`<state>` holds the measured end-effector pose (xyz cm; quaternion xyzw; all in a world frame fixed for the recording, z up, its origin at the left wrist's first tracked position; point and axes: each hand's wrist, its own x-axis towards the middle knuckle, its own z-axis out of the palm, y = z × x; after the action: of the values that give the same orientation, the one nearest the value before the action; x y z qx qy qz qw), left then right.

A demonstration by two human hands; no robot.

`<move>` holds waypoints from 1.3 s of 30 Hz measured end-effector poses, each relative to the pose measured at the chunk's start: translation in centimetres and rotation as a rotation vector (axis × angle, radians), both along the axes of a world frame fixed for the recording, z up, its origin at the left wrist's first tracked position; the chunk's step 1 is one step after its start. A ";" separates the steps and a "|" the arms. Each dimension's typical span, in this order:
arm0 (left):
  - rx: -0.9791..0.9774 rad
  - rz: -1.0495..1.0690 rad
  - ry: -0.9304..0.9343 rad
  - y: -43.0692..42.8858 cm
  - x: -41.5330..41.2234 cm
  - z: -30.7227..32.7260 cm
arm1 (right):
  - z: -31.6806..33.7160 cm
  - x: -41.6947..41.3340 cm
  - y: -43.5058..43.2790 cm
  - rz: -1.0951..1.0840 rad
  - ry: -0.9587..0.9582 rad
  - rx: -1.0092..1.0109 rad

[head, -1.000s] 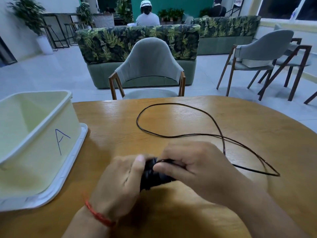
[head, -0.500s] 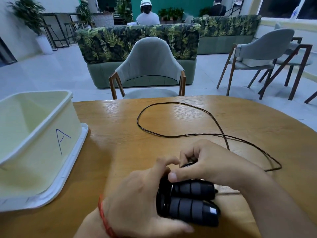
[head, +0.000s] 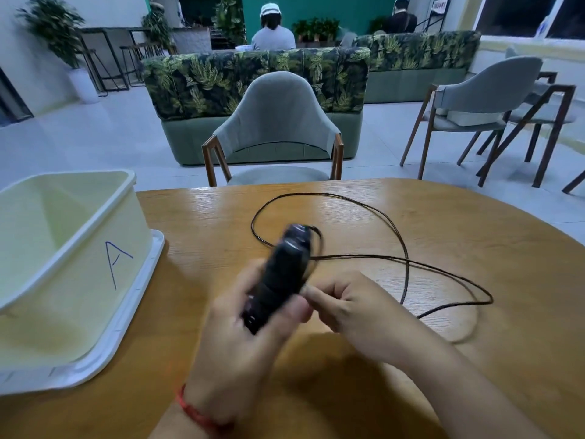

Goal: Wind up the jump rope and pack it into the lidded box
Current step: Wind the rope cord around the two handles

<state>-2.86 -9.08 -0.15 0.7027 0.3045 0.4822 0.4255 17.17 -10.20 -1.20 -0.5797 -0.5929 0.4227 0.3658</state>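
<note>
**A:** Status on the handles (head: 280, 275)?

**B:** Changed in the last half second — they were lying flat and sideways under both hands, low over the worktop (head: 443, 236). Now the left hand (head: 250, 340) has them tipped up on end, clamped round the lower part, top pointing away from the person. Heavy motion blur, so mid-swing.

**A:** Right hand?

**B:** The right hand (head: 354, 307) has come off the handles. It sits just beside them, fingers curled in — looks like a pinch on the cord, but I can't tell for sure through the blur.

**A:** Rope itself?

**B:** The cord (head: 406, 258) leaves the top of the handles and lies in the same big loose loops across the worktop, out to the right. No visible wraps on the handles.

**A:** So winding hasn't really begun.

**B:** My read: setup just finished, first turn starting. Most of the task remains.

**A:** Box?

**B:** The box (head: 72, 248) is open on the left, marked "A", sitting on its lid (head: 120, 339), well apart from the hands. Nothing visible inside it.
</note>
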 end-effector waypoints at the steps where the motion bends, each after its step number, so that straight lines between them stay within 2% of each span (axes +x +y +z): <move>1: -0.103 0.007 -0.127 0.4 0.4 0.5 | 0.2 0.1 -0.3 0.003 -0.085 0.015; 4: -0.424 0.102 -0.390 2.0 -0.6 0.4 | 1.4 0.1 -1.5 0.047 -0.310 0.105; 6: -0.502 0.151 -0.430 2.9 -1.6 0.4 | 2.2 0.2 -2.0 0.058 -0.505 0.182; 8: -0.479 0.207 -0.336 3.4 -1.9 0.2 | 3.0 0.3 -2.1 0.031 -0.631 0.229; 13: -0.259 0.350 0.094 3.9 -2.1 -0.5 | 3.2 0.9 -2.1 -0.132 -0.732 0.369; 15: -0.174 0.389 0.277 3.7 -1.7 -0.7 | 3.0 0.5 -2.2 -0.119 -0.712 0.476; 18: -0.149 0.380 0.415 3.1 -1.0 -0.2 | 3.4 -0.1 -2.7 -0.032 -0.710 0.621; 21: -0.099 0.255 0.539 2.3 -0.6 -0.4 | 3.7 0.0 -2.7 0.019 -0.687 0.681; 24: -0.006 0.099 0.577 1.1 -0.2 0.0 | 3.8 0.6 -2.5 0.013 -0.592 0.673; 28: 0.151 -0.043 0.672 0.3 -0.4 1.5 | 3.6 1.6 -1.9 0.066 -0.338 0.573; 33: 0.377 -0.156 0.861 0.1 0.3 0.8 | 3.8 1.8 -1.9 0.132 -0.310 0.508; 37: 0.495 -0.196 0.859 -0.4 -0.1 1.3 | 4.0 2.5 -2.0 0.141 -0.168 0.249; 39: 0.408 -0.193 0.869 0.2 0.2 0.5 | 4.1 2.8 -2.0 0.161 -0.120 0.119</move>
<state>-2.70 -8.89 0.39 0.9329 0.2869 0.1523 0.1555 19.95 -12.19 2.92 -0.5317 -0.6823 0.3795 0.3283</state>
